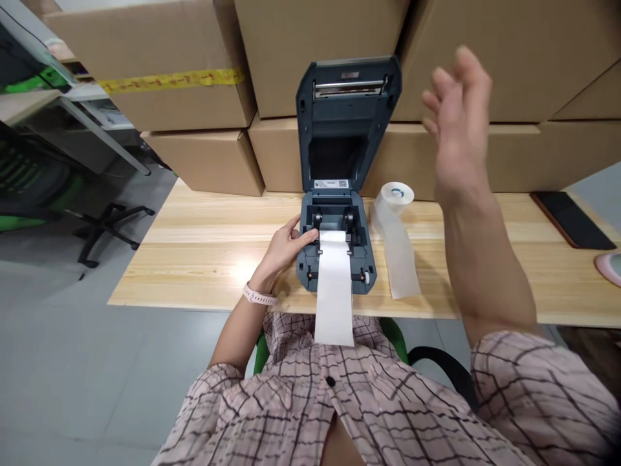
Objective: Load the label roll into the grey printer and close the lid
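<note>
A dark label printer (305,272) lies on the wooden table with its lid (350,123) raised. A strip of white label paper (334,304) runs out over the printer's front and hangs past the table edge. My left hand (286,246) grips the printer's left side, thumb over the rim near the roll holder and fingers along the outer wall. Up in the air, right of the lid, is my right hand (456,110), slightly blurred, its fingers loosely bent and nothing seen in it. A second roll of labels (396,194) stands right of the printer, its loose strip trailing forward.
Cardboard boxes (204,162) are stacked behind the table (208,259), close behind the raised lid. A phone (572,220) and a pink round object (609,266) lie at the right. An office chair (107,226) stands on the floor at the left.
</note>
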Available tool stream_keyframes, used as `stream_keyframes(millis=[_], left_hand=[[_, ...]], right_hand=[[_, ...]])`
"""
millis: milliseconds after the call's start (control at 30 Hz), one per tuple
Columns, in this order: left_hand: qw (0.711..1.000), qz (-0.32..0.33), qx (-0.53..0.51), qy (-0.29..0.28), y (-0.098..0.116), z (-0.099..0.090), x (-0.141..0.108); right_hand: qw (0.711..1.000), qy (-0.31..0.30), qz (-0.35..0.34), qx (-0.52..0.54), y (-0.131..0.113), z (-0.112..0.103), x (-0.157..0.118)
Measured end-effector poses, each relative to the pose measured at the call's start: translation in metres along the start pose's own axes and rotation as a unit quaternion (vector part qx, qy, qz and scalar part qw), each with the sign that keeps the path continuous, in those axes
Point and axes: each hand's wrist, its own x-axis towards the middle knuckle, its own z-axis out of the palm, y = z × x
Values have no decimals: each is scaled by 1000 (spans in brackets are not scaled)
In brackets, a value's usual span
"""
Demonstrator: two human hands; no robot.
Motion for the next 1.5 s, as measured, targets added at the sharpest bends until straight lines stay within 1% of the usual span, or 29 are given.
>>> stream_keyframes(millis=[33,67,100,167,200,267,333,367,400,433,500,533,600,667,733,967,1033,1100,1133,1167,1200,1233,1267,1300,1333,1367,1400,1433,1500], left_hand=[[1000,0,0,2,0,0,-1],[1000,-1,-1,4,-1,0,-3],[1000,-6,-3,6,-1,-1,-7],[1000,-18,-13,21,0,-6,-16],[999,-20,-22,36,0,-9,-21],[996,1,-46,81,3,-17,-31],[990,45,-72,115,7,-23,-38],[988,64,-81,119,9,-23,-41],[987,77,-89,114,11,-22,-43],[987,83,-94,102,13,-19,-44],[989,81,-102,66,16,-8,-47],[991,75,-105,47,17,-1,-48],[993,58,-104,22,15,14,-51],[994,46,-101,20,11,24,-54],[993,39,-104,31,7,30,-57],[989,67,-118,63,-1,33,-53],[988,69,-120,73,-2,35,-58],[984,79,-104,120,-6,39,-74],[980,88,-88,157,-10,41,-86],[972,87,-65,210,-14,44,-99],[961,72,-56,259,-19,47,-112],[957,56,-63,278,-24,49,-125],[966,32,-74,244,-28,52,-135],[981,-6,-85,174,-31,55,-143],[988,-47,-106,103,-32,57,-148],[987,-85,-128,37,-32,59,-151],[982,-114,-150,-9,-31,61,-151],[977,-130,-168,-33,-29,62,-149],[975,-126,-181,-38,-25,63,-145]], right_hand=[[997,11,71,26,4,8,26],[988,-16,140,59,7,16,49],[978,-56,179,94,9,25,67],[960,-99,214,149,6,39,86],[960,-101,205,164,2,44,84],[972,-76,152,160,-6,45,60],[988,-62,72,122,-14,38,15],[993,-64,35,93,-17,34,-12],[995,-77,3,65,-20,29,-39],[993,-110,-20,36,-23,24,-65],[984,-171,-37,-29,-27,19,-108],[979,-193,-40,-59,-28,18,-124],[973,-203,-42,-105,-27,20,-145],[975,-183,-40,-122,-25,25,-154],[979,-162,-34,-117,-22,30,-157],[987,-98,-14,-126,-19,47,-164],[987,-91,-13,-130,-19,48,-166],[989,-85,-24,-119,-19,48,-166],[990,-85,-31,-112,-18,47,-166],[990,-88,-37,-106,-18,46,-165],[989,-96,-43,-105,-18,45,-164],[987,-107,-47,-108,-17,43,-163],[985,-116,-50,-114,-18,42,-162],[983,-123,-53,-121,-19,41,-161],[982,-128,-55,-129,-20,40,-160],[980,-133,-54,-138,-22,39,-158],[977,-140,-53,-151,-25,38,-157],[973,-150,-50,-169,-29,37,-154],[959,-180,-50,-214,-37,36,-149]])
